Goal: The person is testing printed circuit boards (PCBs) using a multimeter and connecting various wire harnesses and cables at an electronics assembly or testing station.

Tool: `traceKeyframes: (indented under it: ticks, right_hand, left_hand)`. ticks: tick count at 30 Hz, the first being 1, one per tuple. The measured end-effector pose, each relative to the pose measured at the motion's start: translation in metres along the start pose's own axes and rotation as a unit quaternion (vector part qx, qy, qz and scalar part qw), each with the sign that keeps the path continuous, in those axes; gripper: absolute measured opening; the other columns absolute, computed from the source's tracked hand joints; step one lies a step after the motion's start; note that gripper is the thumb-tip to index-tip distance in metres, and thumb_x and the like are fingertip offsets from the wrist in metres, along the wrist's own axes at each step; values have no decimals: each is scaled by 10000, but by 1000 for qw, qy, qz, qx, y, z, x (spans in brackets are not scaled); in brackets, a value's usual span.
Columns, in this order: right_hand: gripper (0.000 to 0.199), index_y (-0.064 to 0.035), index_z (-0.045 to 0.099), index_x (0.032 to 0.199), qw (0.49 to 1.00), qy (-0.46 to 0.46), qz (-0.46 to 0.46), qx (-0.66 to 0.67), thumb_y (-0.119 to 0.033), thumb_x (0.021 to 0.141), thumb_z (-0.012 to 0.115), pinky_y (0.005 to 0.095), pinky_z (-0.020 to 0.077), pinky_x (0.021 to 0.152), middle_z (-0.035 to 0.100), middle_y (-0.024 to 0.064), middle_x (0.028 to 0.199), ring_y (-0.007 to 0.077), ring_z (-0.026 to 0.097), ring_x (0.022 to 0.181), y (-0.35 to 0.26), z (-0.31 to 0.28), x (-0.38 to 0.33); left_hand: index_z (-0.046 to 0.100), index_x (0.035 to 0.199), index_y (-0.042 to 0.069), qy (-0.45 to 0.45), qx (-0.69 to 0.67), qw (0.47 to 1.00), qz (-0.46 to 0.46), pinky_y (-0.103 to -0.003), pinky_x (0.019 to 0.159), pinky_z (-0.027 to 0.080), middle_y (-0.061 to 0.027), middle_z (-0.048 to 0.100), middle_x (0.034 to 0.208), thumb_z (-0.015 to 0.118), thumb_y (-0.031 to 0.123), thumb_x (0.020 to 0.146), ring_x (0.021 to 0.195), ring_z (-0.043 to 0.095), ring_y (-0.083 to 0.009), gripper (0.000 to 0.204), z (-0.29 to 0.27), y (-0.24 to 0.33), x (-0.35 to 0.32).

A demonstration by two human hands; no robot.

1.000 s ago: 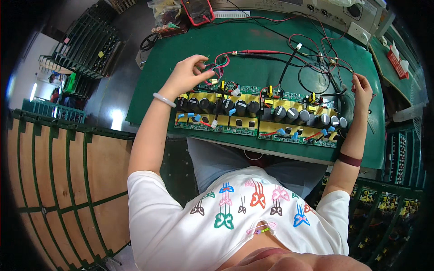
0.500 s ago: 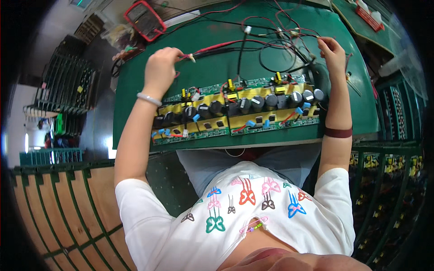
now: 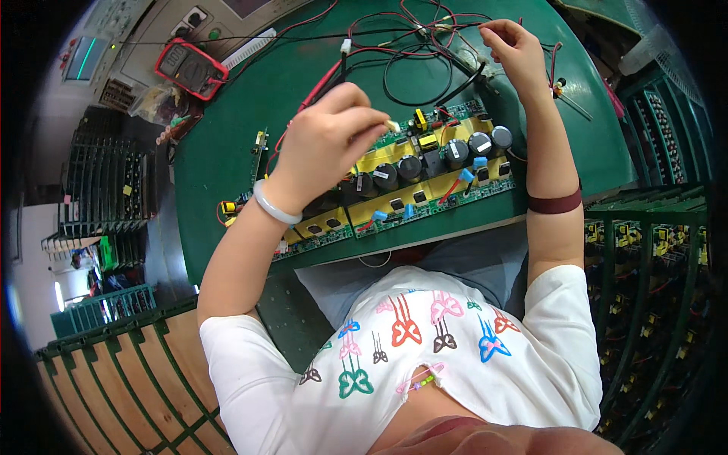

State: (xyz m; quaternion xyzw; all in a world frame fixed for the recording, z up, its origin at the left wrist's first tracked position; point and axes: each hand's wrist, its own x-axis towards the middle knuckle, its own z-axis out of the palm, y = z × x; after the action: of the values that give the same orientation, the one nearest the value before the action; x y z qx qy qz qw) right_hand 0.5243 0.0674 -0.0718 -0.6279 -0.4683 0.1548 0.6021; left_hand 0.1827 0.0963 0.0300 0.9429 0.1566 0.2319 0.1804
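Observation:
My left hand [image 3: 322, 144] is above the circuit boards, its fingers pinched on a small pale-yellow connector [image 3: 392, 126]. A red cable [image 3: 326, 82] runs up behind that hand. Farther right, my right hand [image 3: 517, 59] has its thumb and forefinger together at a thin wire [image 3: 464, 26]; the exact grip is small to see. Beneath my left hand lie long green circuit boards [image 3: 447, 203] with yellow insulation, black round capacitors [image 3: 456, 153] and blue parts [image 3: 465, 175]. My left hand and forearm hide part of the boards' left end.
Tangled red and black leads [image 3: 387, 72] spread over the green table [image 3: 227, 152]. A red multimeter [image 3: 191, 70] sits at the far left by bench instruments [image 3: 155, 30]. Racks holding boards [image 3: 644, 235] stand on the right; a wooden-panelled rack [image 3: 144, 364] is at the lower left.
My left hand has moved right and nearer with the connector, from the boards' far left to above them. My right hand has shifted left and farther away. The whole view has turned slightly.

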Motion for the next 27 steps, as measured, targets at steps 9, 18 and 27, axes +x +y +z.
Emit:
traceKeyframes:
  ticks: [9,18,27]
  right_hand:
    - [219,0,705,1010,1000,8,3,15,-195,911,688,260,483,643,692,30,842,97,602,720,-11,6,-5]
    - [140,33,691,935,999,24,-1,22,-96,880,693,271,496,641,691,50,803,111,615,712,-16,11,-6]
    - [122,30,691,934,998,25,22,46,-81,882,693,252,485,638,687,34,796,93,602,707,-17,13,-6]
  left_hand:
    - [755,899,28,-104,75,991,24,-344,592,503,-89,603,768,749,104,828,646,627,-260,104,34,-3,15]
    - [742,837,-33,-124,28,988,-84,-322,609,520,-105,641,744,752,87,783,642,652,-230,131,41,-2,25]
    - [729,779,-34,-136,30,980,-144,-344,648,535,-140,673,756,727,112,706,677,674,-247,163,46,-4,32]
